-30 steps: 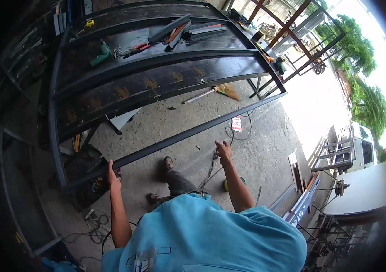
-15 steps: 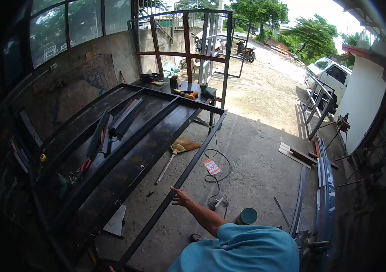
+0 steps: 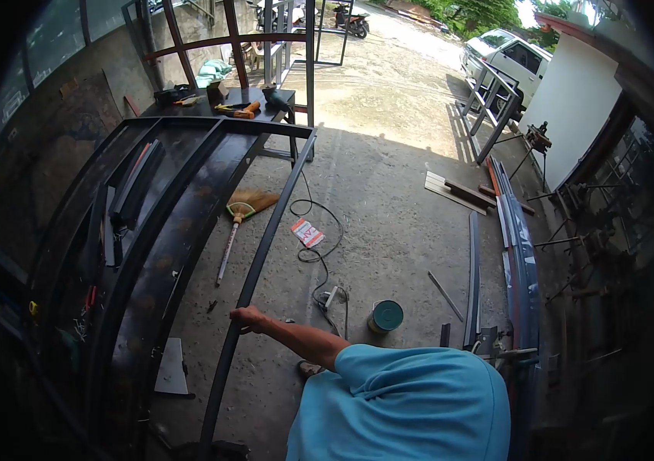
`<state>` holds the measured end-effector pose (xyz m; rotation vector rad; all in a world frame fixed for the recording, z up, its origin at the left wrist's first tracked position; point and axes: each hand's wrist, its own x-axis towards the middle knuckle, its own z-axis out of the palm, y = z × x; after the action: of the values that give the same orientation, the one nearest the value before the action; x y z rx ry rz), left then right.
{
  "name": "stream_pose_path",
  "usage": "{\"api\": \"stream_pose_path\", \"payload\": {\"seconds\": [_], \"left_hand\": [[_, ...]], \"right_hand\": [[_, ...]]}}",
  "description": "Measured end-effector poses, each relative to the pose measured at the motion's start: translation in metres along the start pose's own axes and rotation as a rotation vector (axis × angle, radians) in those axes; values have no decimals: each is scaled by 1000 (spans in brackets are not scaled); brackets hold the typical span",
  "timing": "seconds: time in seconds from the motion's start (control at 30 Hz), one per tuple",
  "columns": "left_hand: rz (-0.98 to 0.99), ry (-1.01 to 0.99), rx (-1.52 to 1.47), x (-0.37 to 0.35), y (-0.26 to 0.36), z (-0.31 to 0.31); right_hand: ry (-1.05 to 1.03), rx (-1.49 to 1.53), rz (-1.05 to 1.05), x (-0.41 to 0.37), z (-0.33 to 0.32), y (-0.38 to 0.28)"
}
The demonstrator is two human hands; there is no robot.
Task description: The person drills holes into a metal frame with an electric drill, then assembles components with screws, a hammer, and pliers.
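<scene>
My right hand (image 3: pixel 248 318) is closed around the near side rail of a dark metal frame (image 3: pixel 271 230), with the arm stretched out from a blue sleeve. The frame rests on a dark worktable (image 3: pixel 215 188), and this long rail overhangs the floor beyond the table's edge. Cut metal pieces (image 3: pixel 136 184) lie within the frame on the tabletop, close to red-handled pliers (image 3: pixel 90 298). My left hand is out of view.
A broom (image 3: pixel 229 246), a cable (image 3: pixel 325 265) and a green-lidded can (image 3: pixel 385 316) are on the floor. Long metal bars (image 3: pixel 523 284) lie at right. Beyond the table stands a large upright frame (image 3: pixel 310 77).
My view has tilted down and swung right, so the scene sits higher and further left. My right hand's fingers, spread before, now wrap the rail. My left fingertips have left the lower edge.
</scene>
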<state>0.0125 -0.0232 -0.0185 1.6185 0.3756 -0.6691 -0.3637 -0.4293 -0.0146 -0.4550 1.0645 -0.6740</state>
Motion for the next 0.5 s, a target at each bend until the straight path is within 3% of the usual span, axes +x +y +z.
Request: {"api": "stream_pose_path", "payload": {"seconds": [0.13,0.2,0.27,0.4,0.5], "left_hand": [[-12,0,-155,64,-24,-65],[2,57,-117,3,-15,-52],[-11,16,-238,14,-30,-62],[-58,28,-128,10,-39,-79],[-191,94,-200,-3,-32,-75]], "right_hand": [[2,-36,3,-10,-12,4],[-17,-68,28,-13,-22,6],[-45,-19,2,-14,-34,11],[-103,-19,-24,-28,-45,14],[-21,-3,4,-37,-39,14]]}}
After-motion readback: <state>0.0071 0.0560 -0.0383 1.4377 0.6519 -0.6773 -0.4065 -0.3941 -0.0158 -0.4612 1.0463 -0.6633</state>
